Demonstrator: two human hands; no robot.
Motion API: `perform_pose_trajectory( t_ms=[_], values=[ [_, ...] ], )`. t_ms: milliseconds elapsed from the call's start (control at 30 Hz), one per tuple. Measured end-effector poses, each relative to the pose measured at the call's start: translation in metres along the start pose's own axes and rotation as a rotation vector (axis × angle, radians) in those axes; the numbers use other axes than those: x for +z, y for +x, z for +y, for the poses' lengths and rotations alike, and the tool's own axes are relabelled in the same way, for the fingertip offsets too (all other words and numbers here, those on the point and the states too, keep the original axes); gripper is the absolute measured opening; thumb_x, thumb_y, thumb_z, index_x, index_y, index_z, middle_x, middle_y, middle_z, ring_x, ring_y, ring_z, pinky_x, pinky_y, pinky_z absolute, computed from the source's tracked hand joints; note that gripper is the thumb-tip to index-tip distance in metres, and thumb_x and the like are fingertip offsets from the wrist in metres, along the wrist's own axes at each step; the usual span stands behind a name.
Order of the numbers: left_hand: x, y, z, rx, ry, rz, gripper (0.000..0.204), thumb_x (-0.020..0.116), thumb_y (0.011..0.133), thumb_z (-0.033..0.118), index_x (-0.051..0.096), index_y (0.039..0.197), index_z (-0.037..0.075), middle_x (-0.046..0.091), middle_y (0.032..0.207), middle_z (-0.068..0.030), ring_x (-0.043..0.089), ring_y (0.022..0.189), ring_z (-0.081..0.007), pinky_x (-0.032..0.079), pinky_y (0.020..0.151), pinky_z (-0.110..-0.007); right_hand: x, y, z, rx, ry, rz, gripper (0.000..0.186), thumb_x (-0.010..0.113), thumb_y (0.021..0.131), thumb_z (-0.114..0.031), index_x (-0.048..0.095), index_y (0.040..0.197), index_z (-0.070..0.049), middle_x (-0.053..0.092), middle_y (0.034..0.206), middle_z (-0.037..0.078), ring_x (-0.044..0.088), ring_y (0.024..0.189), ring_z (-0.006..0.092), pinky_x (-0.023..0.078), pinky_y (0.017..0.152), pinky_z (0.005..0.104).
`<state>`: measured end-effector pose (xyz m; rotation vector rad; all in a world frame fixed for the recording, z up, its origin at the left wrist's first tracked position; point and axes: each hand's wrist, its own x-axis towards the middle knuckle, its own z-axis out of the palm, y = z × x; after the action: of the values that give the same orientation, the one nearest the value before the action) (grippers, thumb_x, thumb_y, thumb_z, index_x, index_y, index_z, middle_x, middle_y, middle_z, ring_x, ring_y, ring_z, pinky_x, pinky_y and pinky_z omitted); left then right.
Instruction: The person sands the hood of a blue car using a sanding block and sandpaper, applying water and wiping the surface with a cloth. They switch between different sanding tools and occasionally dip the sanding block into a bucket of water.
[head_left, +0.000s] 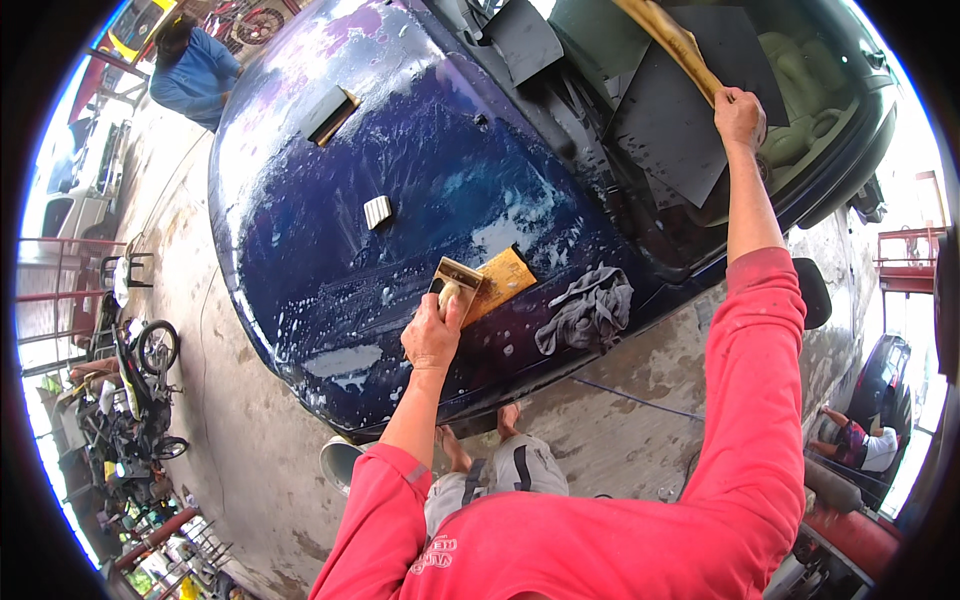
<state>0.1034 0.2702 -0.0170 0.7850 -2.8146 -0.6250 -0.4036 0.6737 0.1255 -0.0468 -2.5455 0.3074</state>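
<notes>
My left hand (433,332) is closed around a small rectangular sanding block (462,271) over the near part of a wet, dark blue car hood (330,240). A yellow-brown sheet (512,279) lies on the hood beside the block, partly under it. Held out over the windshield, my right hand (740,118) grips the end of a long tan strip (680,45) that looks like a folded sheet. Its far end runs out of the picture. Close to the left hand, a crumpled grey cloth (588,308) rests at the hood's near edge.
A small white ribbed block (378,211) and a grey block with a tan edge (326,110) lie on the hood. Dark sheets (670,110) cover part of the windshield. A person in blue (195,75) is at the far left. Motorcycles (140,380) stand left; a bucket (340,462) sits below.
</notes>
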Motion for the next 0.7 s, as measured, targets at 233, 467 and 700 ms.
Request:
perform_pose_trajectory(
  t_ms=[233,467,700],
  values=[
    [-0.001,0.0,0.0,0.015,-0.019,-0.004,0.04,0.056,0.109,0.052,0.06,0.105,0.012,0.075,0.089,-0.0165,0.074,0.078,-0.0429,0.058,0.067,-0.055,-0.008,-0.011,-0.001,0.175,0.174,-0.127,0.036,0.072,0.098,-0.048,0.086,0.112,-0.018,0.081,0.108,0.017,0.076,0.108,0.0403,0.058,0.096,0.0467],
    [0.001,0.0,-0.004,0.016,-0.011,-0.015,0.039,0.055,0.109,0.052,0.06,0.106,0.013,0.075,0.09,-0.016,0.074,0.079,-0.0424,0.058,0.067,-0.055,0.002,-0.026,0.001,-0.04,0.043,-0.015,0.031,0.07,0.098,-0.037,0.085,0.115,-0.017,0.077,0.111,0.018,0.074,0.104,0.0379,0.059,0.093,0.0475],
    [-0.003,0.001,0.003,-0.002,-0.006,0.01,0.038,0.057,0.108,0.051,0.06,0.106,0.013,0.076,0.091,-0.016,0.075,0.078,-0.0419,0.059,0.066,-0.054,0.014,-0.055,-0.033,-0.197,0.16,0.086,0.024,0.086,0.09,-0.029,0.073,0.102,-0.013,0.07,0.099,0.006,0.068,0.108,0.0298,0.058,0.09,0.0442]
  ],
)
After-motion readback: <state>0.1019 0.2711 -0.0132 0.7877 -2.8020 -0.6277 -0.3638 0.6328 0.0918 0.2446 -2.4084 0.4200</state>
